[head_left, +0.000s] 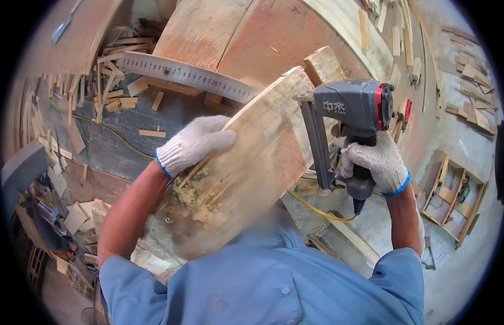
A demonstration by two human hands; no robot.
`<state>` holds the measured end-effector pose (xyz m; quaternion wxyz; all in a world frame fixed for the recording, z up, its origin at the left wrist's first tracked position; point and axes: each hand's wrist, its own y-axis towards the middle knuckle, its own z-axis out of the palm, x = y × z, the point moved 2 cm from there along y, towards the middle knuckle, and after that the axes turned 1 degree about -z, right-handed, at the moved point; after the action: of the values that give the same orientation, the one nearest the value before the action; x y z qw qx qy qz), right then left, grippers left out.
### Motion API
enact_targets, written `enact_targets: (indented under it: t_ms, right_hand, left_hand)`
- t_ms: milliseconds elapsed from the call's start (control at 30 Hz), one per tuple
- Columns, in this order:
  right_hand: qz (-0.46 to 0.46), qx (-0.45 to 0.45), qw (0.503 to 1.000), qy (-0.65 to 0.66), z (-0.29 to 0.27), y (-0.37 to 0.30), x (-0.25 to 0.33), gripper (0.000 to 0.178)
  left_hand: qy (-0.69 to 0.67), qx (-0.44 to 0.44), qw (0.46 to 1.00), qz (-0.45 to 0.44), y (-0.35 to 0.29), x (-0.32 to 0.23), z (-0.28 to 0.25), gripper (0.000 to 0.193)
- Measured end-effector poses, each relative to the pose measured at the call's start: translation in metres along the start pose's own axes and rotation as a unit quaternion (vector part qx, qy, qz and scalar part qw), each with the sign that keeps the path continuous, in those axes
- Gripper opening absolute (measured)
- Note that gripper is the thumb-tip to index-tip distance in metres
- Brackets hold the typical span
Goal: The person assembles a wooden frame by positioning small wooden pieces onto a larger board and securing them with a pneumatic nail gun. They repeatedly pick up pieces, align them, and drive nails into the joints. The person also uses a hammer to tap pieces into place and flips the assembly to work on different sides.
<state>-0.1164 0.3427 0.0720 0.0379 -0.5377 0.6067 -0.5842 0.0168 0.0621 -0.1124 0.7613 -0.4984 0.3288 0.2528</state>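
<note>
White-gloved hands (200, 142) (375, 163) well apart

I see a pale grey floor (460, 142) on the right, quite brightly lit. Upon it many flat wood pieces (471, 73) lie scattered, and nearer there is a shallow wooden frame (435, 188) with compartments. The broad work surface (282, 32) carries reddish stains. On the left, wood offcuts (124, 49) are heaped beside a dark, dusty surface (108, 153).
</note>
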Motion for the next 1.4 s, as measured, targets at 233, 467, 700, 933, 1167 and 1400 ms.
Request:
enact_targets:
  t_ms: [233, 467, 700, 933, 1167, 1400]
  right_hand:
    - [0.036, -0.008, 0.996, -0.078, 0.019, 0.037, 0.021, 0.026]
    - [-0.017, -0.001, 0.989, -0.149, 0.021, 0.045, 0.017, 0.023]
    - [0.006, -0.01, 0.995, -0.1, 0.019, 0.043, 0.018, 0.025]
    - [-0.011, -0.034, 0.995, -0.094, 0.023, 0.037, 0.016, 0.02]
    - [-0.018, -0.042, 0.99, -0.13, 0.0, 0.05, -0.018, 0.026]
    - [-0.015, -0.043, 0.996, -0.077, -0.02, 0.055, -0.037, 0.026]
  left_hand:
    - [-0.003, -0.004, 1.0, -0.016, 0.002, -0.004, -0.002, 0.044]
    - [-0.018, 0.008, 1.0, -0.013, 0.003, 0.003, 0.0, 0.047]
    - [0.058, 0.03, 0.998, -0.003, -0.028, 0.005, -0.008, 0.061]
    - [0.105, -0.02, 0.978, -0.181, -0.153, 0.039, -0.025, 0.056]
    - [0.125, -0.071, 0.972, -0.184, -0.21, 0.071, -0.021, 0.063]
    - [0.087, -0.107, 0.974, -0.181, -0.237, 0.106, -0.02, 0.059]
